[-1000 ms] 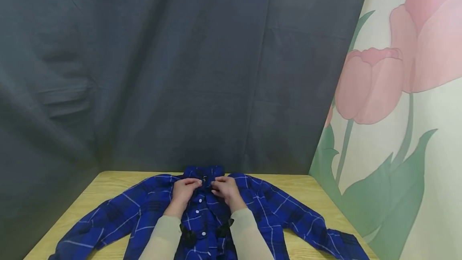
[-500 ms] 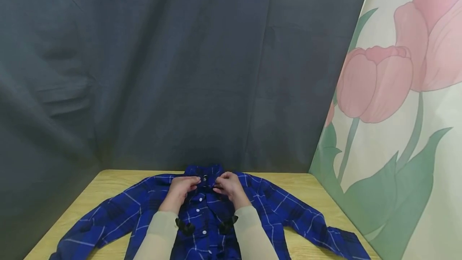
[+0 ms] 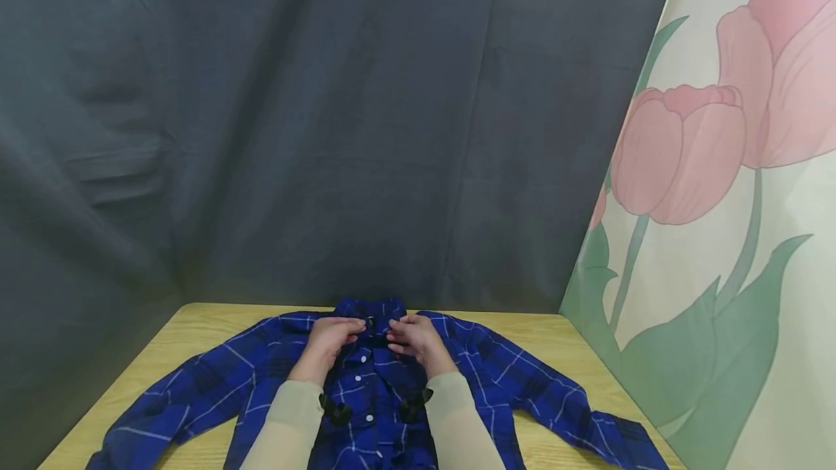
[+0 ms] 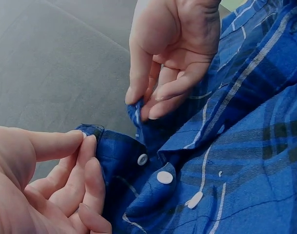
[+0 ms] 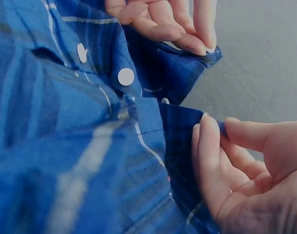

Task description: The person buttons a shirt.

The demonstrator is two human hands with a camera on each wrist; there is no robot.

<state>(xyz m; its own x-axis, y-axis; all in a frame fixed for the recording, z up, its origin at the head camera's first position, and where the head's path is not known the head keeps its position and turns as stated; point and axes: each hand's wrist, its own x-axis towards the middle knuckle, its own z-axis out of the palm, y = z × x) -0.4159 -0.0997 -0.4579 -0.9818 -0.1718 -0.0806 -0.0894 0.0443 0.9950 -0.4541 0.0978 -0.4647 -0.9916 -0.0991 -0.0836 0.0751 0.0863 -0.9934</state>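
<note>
A blue plaid shirt lies front up with its sleeves spread to both sides. My left hand pinches one collar tip between thumb and index finger, at the left of the neck opening. Opposite it, my right hand pinches the other collar tip with thumb and fingers. The two tips are held apart. Between the hands, a small white button sits near the collar, and a larger button shows lower on the front placket. The shirt's lower part runs out of the head view.
The shirt lies on a light wooden table. A dark grey curtain hangs behind and to the left. On the right stands a pale panel with pink tulips. Black wrist cameras hang beneath both wrists.
Over the last second my hands have moved slightly apart at the collar. Since half a second ago, little has changed; the right hand has lowered a bit.
</note>
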